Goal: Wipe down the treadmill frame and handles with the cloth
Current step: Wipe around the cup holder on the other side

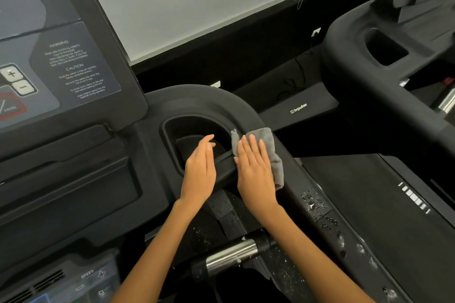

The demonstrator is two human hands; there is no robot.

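cloth [270, 152]: grey, crumpled, draped over rail, frame centre | treadmill frame [307, 194]: black, droplet-speckled, lower right

Even, soft indoor light. Glare seen on console panel [61, 61] at 10 o'clock and metal grip [231, 257] at 6. Edges bowed by wide-angle lens. Slight softness throughout.

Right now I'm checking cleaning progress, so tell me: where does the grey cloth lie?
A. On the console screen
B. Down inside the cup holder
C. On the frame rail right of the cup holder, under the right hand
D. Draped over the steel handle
C: the cloth lies flat on the rail beside the cup holder, pressed by the right hand; the left hand holds nothing.
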